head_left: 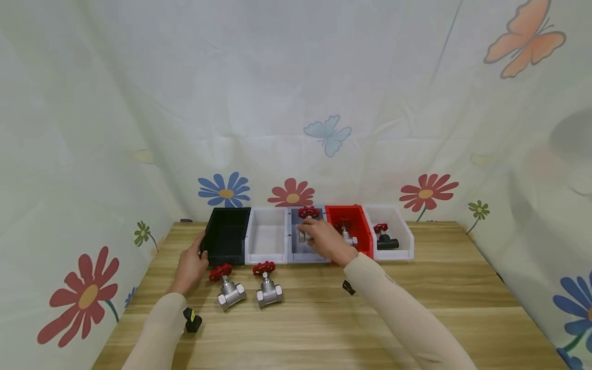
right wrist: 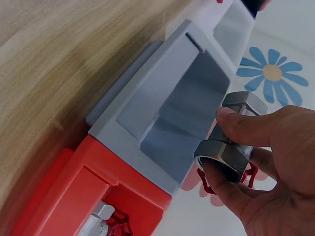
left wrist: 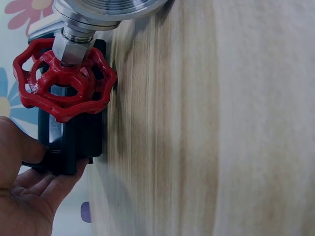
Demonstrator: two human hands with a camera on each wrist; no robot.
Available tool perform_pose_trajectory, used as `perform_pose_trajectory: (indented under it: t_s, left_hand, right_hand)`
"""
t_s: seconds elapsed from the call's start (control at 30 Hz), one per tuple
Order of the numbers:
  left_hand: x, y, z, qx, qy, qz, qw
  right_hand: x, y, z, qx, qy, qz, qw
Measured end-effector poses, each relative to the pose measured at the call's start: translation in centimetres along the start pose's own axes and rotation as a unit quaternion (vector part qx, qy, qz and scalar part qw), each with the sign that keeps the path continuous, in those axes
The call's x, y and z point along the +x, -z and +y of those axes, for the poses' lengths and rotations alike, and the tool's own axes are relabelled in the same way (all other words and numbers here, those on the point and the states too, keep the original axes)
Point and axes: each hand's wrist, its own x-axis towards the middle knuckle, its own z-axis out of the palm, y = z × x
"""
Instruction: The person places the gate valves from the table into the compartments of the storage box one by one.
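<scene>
My right hand [head_left: 326, 239] grips a metal gate valve [right wrist: 229, 142] by its body, the red handwheel pointing away from the palm. The valve hangs over the grey bin [right wrist: 162, 105], whose inside shows bare in the right wrist view. At the far left of the row, my left hand [head_left: 191, 264] holds the side wall of the black bin [head_left: 227, 234], thumb on one side and fingers on the other. Two more steel valves with red handwheels, a left valve [head_left: 231, 293] and a right valve [head_left: 270, 293], lie on the table before the bins.
A white bin [head_left: 268, 210] stands between the black and grey ones. The red bin [head_left: 367, 226] holds a steel valve [head_left: 347, 237]; the right white bin [head_left: 409, 241] holds a dark valve [head_left: 387, 241] with a red handwheel. Small black objects lie on the wooden table [head_left: 314, 334].
</scene>
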Motion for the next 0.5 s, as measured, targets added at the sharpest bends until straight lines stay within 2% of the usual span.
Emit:
perform_pose_trajectory:
  t_s: [0.13, 0.37, 0.5]
  left_hand:
    - [0.0, 0.0, 0.0, 0.0, 0.001, -0.001, 1.0]
    - [0.0, -0.1, 0.0, 0.001, 0.001, -0.001, 1.0]
    - [0.1, 0.0, 0.0, 0.002, 0.003, -0.002, 1.0]
  right_hand:
    - [0.6, -0.3, 0.3, 0.002, -0.006, -0.01, 0.9999]
    - [1.6, -1.1, 0.8, -0.01, 0.007, -0.01, 0.9999]
    - [2.1, -1.4, 0.8, -0.007, -0.016, -0.029, 0.9994]
